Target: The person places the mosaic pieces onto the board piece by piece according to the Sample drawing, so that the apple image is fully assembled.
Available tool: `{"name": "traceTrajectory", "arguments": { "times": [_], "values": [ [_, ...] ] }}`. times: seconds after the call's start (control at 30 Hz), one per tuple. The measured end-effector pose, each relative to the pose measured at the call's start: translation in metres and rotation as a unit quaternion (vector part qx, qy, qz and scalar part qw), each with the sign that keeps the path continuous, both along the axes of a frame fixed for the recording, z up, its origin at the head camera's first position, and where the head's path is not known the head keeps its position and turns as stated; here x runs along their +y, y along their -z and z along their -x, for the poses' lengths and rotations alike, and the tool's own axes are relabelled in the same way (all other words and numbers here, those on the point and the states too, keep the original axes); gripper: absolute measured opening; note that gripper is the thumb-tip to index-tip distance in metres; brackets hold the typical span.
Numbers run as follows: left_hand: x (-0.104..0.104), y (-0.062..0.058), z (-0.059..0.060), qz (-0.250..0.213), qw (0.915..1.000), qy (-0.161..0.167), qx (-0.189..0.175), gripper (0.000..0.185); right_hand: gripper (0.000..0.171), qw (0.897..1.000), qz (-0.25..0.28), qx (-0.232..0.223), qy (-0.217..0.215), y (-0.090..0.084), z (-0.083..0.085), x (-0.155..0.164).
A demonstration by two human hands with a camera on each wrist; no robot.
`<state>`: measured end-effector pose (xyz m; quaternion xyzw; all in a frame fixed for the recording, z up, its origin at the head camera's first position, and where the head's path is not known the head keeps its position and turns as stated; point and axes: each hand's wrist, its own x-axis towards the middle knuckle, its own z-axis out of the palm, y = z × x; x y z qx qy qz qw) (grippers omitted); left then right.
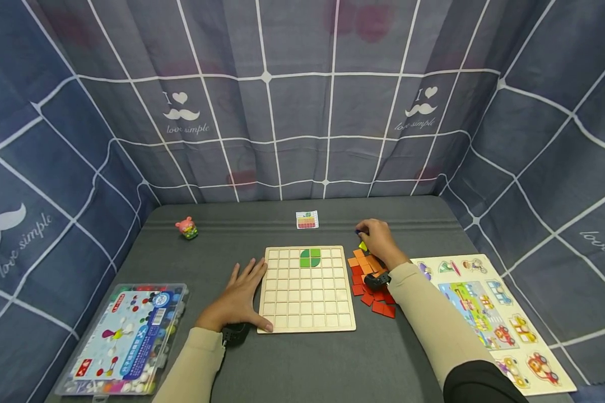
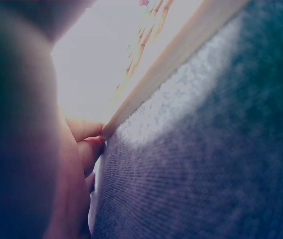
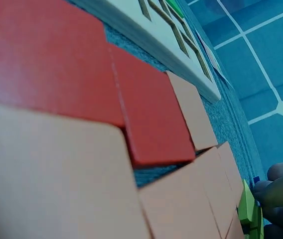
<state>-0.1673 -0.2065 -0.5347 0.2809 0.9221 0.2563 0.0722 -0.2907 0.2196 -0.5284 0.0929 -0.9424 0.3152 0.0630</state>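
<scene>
Gridded wooden board flat on grey table, four green pieces set near its far edge; left hand spread along its left side. Right of it, red and orange tiles, partly covered by wrist camera. Right hand pinches what appears to be a dark blue piece, mostly finger-hidden

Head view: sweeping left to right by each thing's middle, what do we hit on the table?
Plastic box → pig figurine → left hand → wooden grid board → right hand → picture puzzle board.
</scene>
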Motion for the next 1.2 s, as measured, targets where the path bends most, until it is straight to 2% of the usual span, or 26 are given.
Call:
{"name": "traceTrajectory", "arguments": {
  "times": [0.17,0.5,1.03,1.2],
  "values": [
    [0.0,-0.001,0.001,-0.002,1.0,0.001,0.001,0.158,0.013,1.0,-0.007,0.026,-0.014,-0.001,-0.001,-0.005],
    [-0.001,0.001,0.001,-0.009,1.0,0.0,-0.003,0.158,0.015,0.997,-0.002,0.044,-0.063,-0.006,-0.006,-0.035],
    [0.0,0.001,0.0,0.004,1.0,-0.003,-0.007,0.159,0.016,0.987,0.03,0.043,-0.152,-0.015,-0.022,-0.091],
    [0.0,-0.001,0.0,0.006,1.0,0.0,-0.007,0.159,0.013,0.985,0.023,0.041,-0.167,-0.014,-0.026,-0.107]
  ]
}}
